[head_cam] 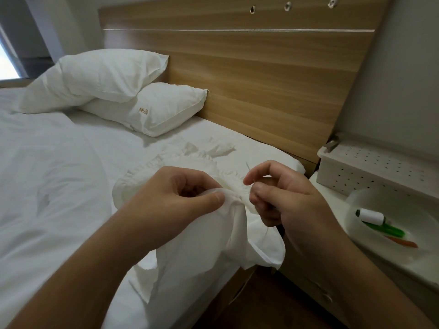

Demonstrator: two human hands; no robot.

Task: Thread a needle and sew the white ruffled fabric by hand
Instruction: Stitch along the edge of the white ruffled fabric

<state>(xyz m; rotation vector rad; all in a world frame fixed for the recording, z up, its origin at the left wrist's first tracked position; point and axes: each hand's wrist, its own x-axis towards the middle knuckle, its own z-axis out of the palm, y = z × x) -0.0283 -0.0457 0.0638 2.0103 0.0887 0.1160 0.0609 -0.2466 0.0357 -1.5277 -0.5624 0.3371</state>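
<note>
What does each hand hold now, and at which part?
The left hand pinches the white ruffled fabric at a gathered fold near its ruffled edge. The right hand seems to pinch a thin needle at its lower end.

Hands: two, a left hand [183,198] and a right hand [282,198]. White ruffled fabric [209,236]: one piece. Pillows: two, an upper pillow [99,74] lying on a lower pillow [161,108]. Bed [47,176]: one. Wooden headboard [249,67]: one, with three round metal fittings [288,5]. Perforated white box [370,169]: one. White bowl [370,243]: one, holding one white spool [371,216], one green item [384,230], one orange item [403,242].
</note>
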